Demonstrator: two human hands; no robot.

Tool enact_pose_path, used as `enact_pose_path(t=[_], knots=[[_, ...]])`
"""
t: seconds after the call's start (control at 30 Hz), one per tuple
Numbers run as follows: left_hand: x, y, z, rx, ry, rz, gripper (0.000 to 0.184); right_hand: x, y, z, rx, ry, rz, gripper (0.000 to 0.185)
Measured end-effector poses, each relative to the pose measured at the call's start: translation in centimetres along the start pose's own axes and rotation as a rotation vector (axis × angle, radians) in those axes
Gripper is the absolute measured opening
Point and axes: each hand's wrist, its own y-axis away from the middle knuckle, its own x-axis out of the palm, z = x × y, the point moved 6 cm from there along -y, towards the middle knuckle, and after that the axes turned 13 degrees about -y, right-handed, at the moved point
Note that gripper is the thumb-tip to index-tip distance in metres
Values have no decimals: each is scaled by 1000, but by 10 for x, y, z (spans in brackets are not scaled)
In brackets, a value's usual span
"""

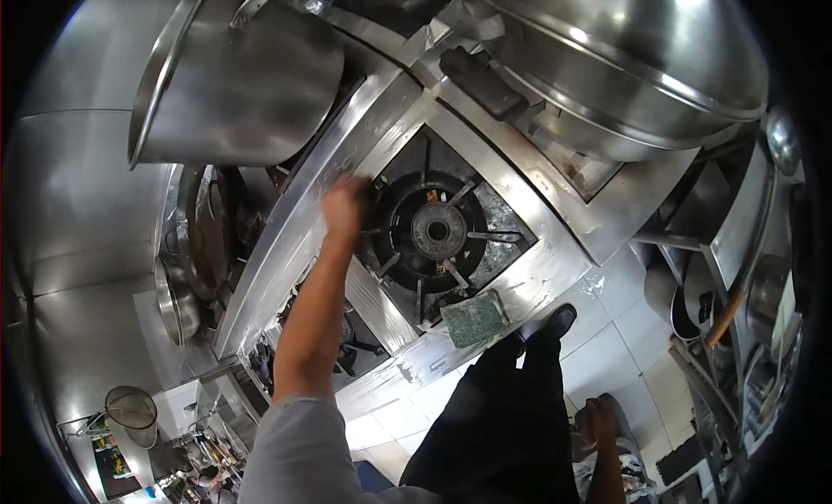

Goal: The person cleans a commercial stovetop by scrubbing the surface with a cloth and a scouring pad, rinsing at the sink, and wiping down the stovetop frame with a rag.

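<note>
My left hand (345, 208) is closed and blurred at the left edge of a gas burner (438, 231). Something dark is at its fingers, too smeared to make out. The burner has a round central head and several metal pot supports, set in a stained square recess. On the front rim of the steel stove (555, 261) lies a green scouring pad (475, 320), apart from both hands. Low on the right, beside my leg, my right hand (596, 420) hangs with its fingers curled in; nothing shows in it.
A large steel pot (247, 79) stands at the upper left. A big domed steel vessel (641, 62) fills the upper right. Another burner (351, 339) is partly behind my left arm. Metal shelving (693, 218) with pans runs along the right. A wire strainer (132, 409) is at lower left.
</note>
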Motion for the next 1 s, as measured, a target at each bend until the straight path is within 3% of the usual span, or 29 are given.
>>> enact_pose_path(t=[0.07,0.13,0.2,0.33,0.37,0.4,0.47,0.53,0.57,0.6,0.67,0.7,0.8,0.83,0.87,0.93,1.0], knots=[[6,15,9,51,-32,67,31,-3,0,12,-144,129,22,28],[7,26,27,124,-70,105,36,-10,-5,7,-154,118,16,29],[-8,58,50,195,83,121,40,-10,-5,2,-147,88,14,30],[-9,24,22,328,32,37,40,-6,-3,11,-55,11,22,32],[-11,10,8,337,9,128,41,-3,-5,15,-142,101,39,30],[-10,12,2,334,-11,223,41,-6,-10,13,-230,202,63,29],[-4,35,27,323,-24,121,43,-9,-25,-2,-250,199,24,28],[-2,60,62,209,4,131,43,-12,-23,-10,-165,77,-14,27],[-1,56,71,100,92,246,36,-12,-19,-6,-163,67,-22,27],[-4,41,60,115,95,243,36,-13,-11,6,-182,92,-23,26],[-5,-1,34,17,403,167,28,-12,-7,9,-194,115,-30,26],[2,-28,15,72,442,103,20,-11,-10,5,-219,117,4,27],[13,-102,-54,135,454,240,26,-11,-16,-24,-244,121,43,28],[24,-116,-64,74,241,270,29,-12,-14,-22,-250,119,47,28],[26,-120,-64,73,245,272,29,-13,-13,-20,-247,123,46,28],[32,-121,-59,58,210,307,32,-19,1,2,-28,35,-29,26],[16,-111,-68,11,194,279,30,-18,7,12,15,3,-33,27]])
